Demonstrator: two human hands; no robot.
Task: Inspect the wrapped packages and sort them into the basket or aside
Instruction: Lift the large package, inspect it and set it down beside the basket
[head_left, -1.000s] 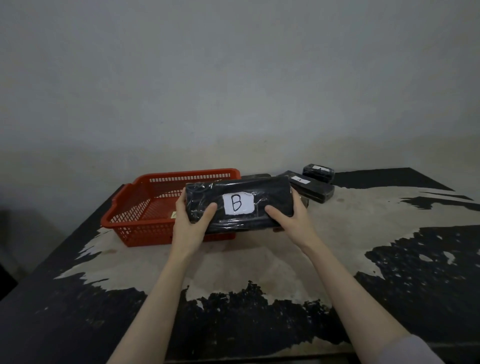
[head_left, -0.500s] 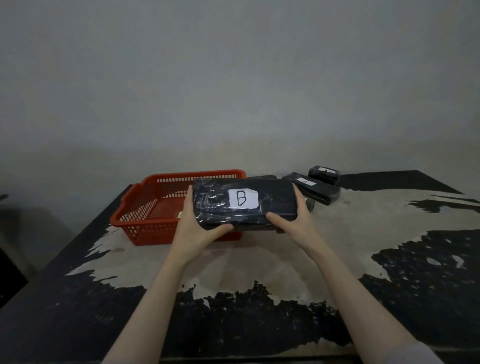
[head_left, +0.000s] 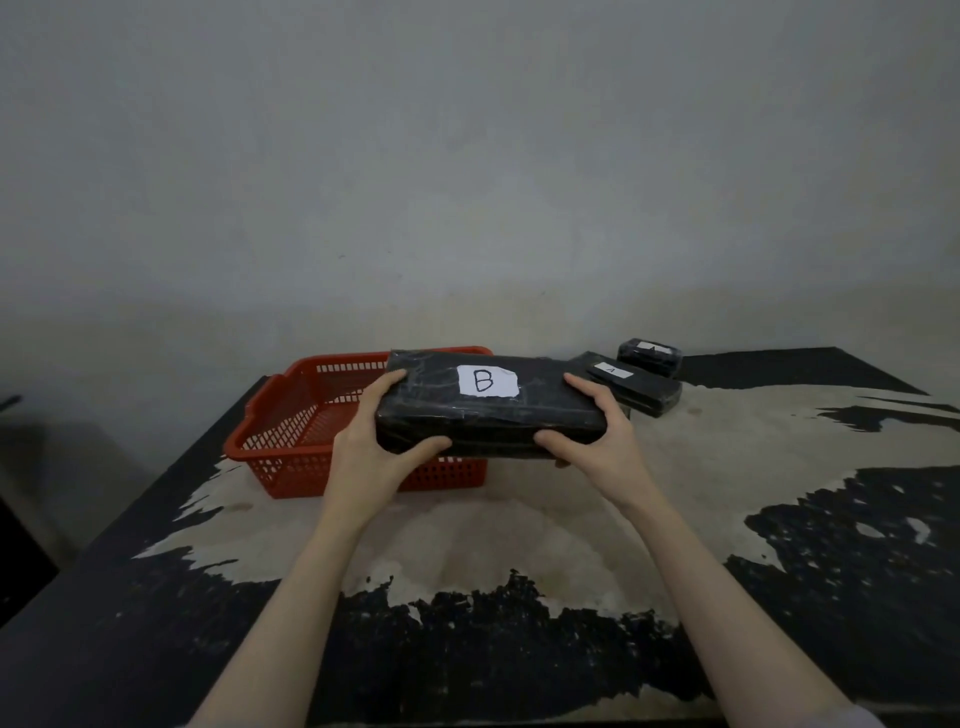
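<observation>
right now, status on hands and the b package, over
Left hand and right hand grip the ends of the B package. Held up over the near right corner of the red basket. Two more packages sit behind, not blocking.

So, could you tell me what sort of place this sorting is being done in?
Probably a bare workroom or storeroom, not a home. The table has badly worn black paint, the wall behind it is plain and grey, and the only gear is a red plastic basket and wrapped black packages with paper labels.
</observation>
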